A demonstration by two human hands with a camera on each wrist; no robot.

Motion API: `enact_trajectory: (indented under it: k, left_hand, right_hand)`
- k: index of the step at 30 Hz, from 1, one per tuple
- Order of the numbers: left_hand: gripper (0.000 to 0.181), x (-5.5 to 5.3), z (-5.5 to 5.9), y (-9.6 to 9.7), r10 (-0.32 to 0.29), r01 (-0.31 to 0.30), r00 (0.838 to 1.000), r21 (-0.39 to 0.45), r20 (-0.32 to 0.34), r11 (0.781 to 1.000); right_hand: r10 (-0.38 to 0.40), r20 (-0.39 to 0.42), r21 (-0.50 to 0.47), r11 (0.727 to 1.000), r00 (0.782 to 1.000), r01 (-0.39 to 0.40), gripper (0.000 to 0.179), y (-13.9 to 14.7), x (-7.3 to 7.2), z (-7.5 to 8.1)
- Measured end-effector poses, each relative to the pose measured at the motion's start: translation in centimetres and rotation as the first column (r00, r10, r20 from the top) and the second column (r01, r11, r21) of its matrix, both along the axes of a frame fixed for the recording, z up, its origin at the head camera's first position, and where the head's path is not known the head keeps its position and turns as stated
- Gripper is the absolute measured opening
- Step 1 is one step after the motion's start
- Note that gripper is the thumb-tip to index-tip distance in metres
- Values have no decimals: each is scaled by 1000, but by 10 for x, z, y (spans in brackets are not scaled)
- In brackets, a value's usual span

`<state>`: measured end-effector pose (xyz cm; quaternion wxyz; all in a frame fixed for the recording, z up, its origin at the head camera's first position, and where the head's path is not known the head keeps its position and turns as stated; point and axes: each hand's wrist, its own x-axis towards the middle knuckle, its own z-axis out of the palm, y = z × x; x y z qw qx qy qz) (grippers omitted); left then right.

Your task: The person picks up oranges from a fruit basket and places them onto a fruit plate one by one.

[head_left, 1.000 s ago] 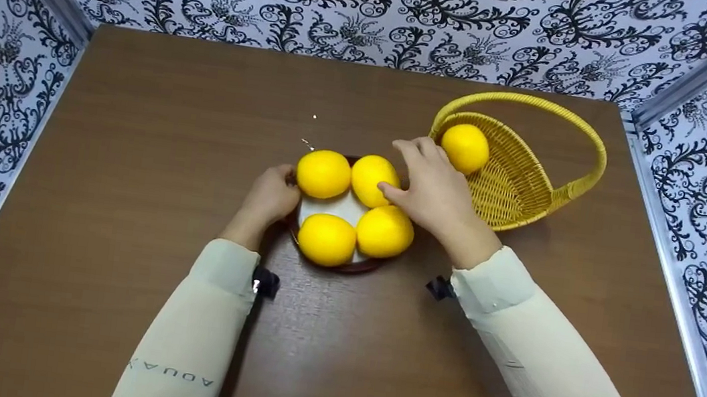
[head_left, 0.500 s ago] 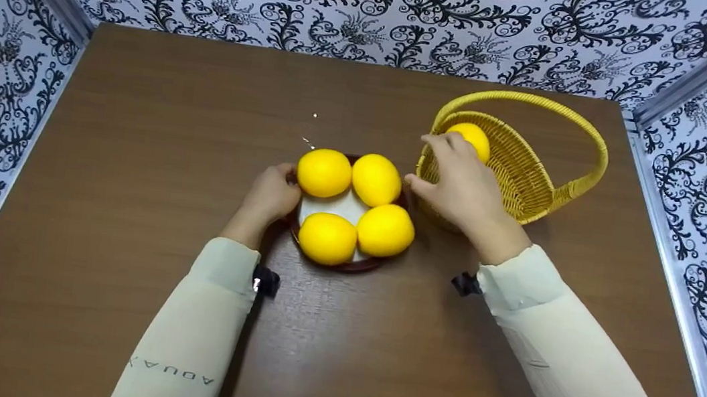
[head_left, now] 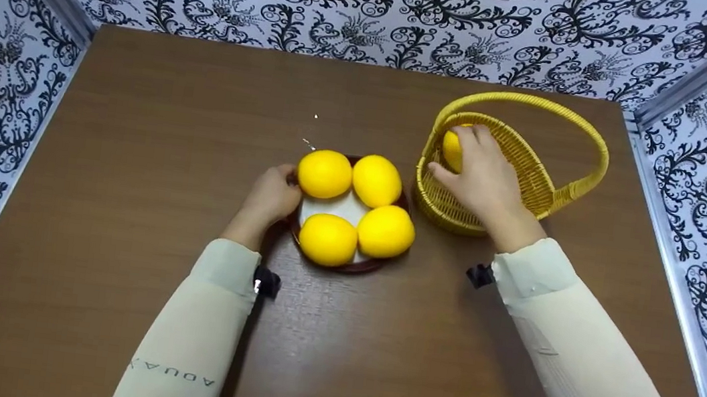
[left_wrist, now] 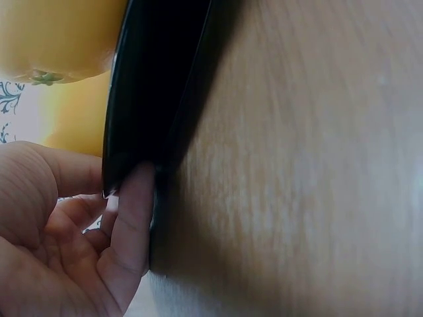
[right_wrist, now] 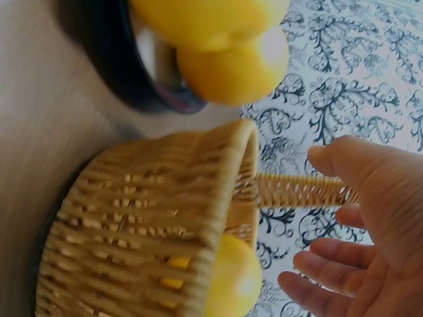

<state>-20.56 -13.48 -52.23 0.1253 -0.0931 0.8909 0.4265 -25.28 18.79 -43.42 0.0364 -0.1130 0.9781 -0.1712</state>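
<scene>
My left hand (head_left: 273,195) pinches the left rim of a round dark-rimmed plate (head_left: 362,268) with a white inside; the left wrist view shows the thumb and fingers (left_wrist: 132,218) at the dark rim (left_wrist: 155,79). Several round yellow fruits (head_left: 324,174) lie on the plate. My right hand (head_left: 491,178) is over a yellow wicker basket (head_left: 449,218), fingers spread. Inside the basket, at its far left, rests one yellow fruit (head_left: 452,151), partly hidden by that hand. In the right wrist view the fingers (right_wrist: 324,271) appear apart from the basket's fruit (right_wrist: 234,277).
The basket's tall arched handle (head_left: 527,100) rises behind and to the right of the right hand. Plate and basket stand close together on a brown wooden table (head_left: 189,111). Patterned walls (head_left: 323,6) enclose the back and both sides.
My right hand has moved right, from above the plate's edge to over the basket, and now covers part of the fruit there. The left hand, plate and fruits on it stay put.
</scene>
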Motion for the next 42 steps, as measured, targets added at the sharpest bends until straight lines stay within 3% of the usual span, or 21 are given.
enact_trajectory:
  k: [12,23,34,42]
  left_hand:
    - [49,1,0,0,2,-2,1000,14,15,1000]
    - [47,1,2,1,-3,3,1000,1,19,1000]
    - [46,1,1,1,6,-6,1000,6,19,1000]
    - [44,1,0,1,8,-9,1000,21,20,1000]
  right_hand:
    - [-70,-23,-65,996,997,68,79,19,-22,-13]
    - [-106,69,-76,991,992,111,90,28,-38,-26]
    - [-158,158,-156,971,975,183,94,33,-51,-37]
    - [-175,177,-198,958,968,209,90,35,-54,-43]
